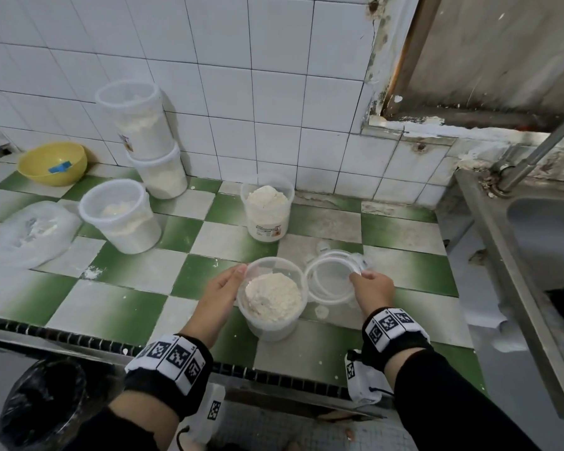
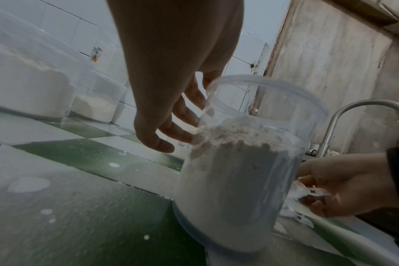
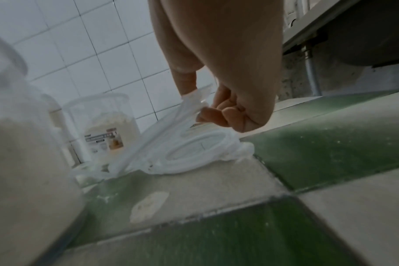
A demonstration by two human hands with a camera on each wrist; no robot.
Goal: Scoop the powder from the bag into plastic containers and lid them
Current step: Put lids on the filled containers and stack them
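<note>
Steadying clear powder-filled plastic container (image 1: 272, 299) with straight-fingered left hand (image 1: 223, 289); right hand (image 1: 373, 285), just right, pinching translucent round lid (image 1: 331, 276) off worktop (image 1: 127, 288).

Right hand (image 3: 219, 86) pinches tilted lid (image 3: 171, 129).

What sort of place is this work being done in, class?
Probably a working kitchen or food-prep room: a green-and-white tiled counter against a white tiled wall, a steel sink with a tap, and tubs of powder.
</note>
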